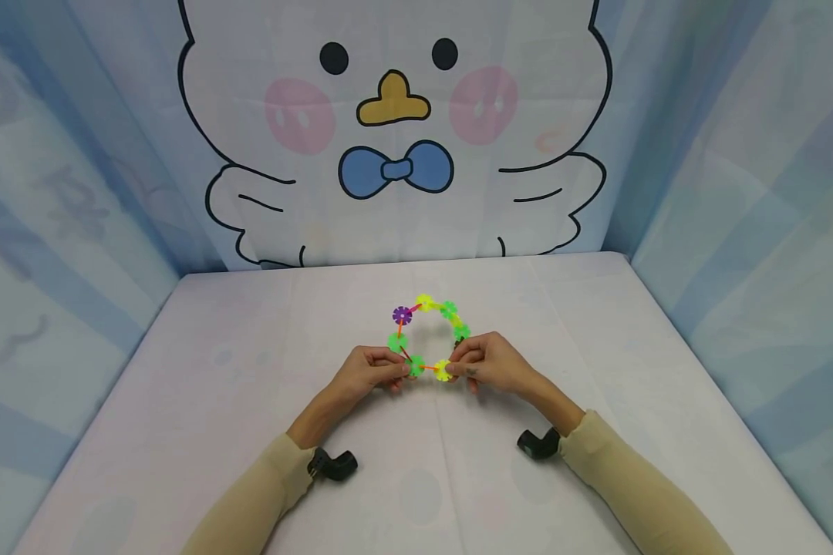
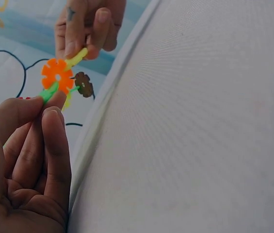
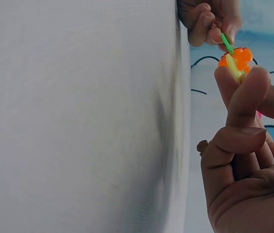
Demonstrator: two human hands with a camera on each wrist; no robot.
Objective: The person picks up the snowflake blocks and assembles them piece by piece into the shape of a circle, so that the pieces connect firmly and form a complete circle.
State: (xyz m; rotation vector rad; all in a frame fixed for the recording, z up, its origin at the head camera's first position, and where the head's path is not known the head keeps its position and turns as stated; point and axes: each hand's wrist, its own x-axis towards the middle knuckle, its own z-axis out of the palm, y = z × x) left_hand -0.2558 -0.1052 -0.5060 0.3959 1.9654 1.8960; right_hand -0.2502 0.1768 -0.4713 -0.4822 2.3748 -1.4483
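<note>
A ring of linked plastic snowflake discs is held up between the two hands. My left hand (image 1: 369,371) pinches a green disc (image 1: 416,365) at the ring's near left. With thumb and fingertips, my right hand (image 1: 496,364) pinches a yellow disc (image 1: 443,371) at the near right. An orange disc (image 2: 55,74) joins these two; it shows edge-on in the head view and face-on in the left wrist view. A purple disc (image 1: 402,315) sits at the far left of the ring. Near the right fingers is a brown disc (image 2: 84,84), mostly hidden in the head view.
A white cloth covers the table (image 1: 264,324) under the hands. Behind it hangs a curtain (image 1: 396,223) with a cartoon bird, and patterned blue curtains (image 1: 62,216) flank the sides. A black wrist camera (image 1: 333,465) sits at the left cuff, another black camera (image 1: 537,445) at the right.
</note>
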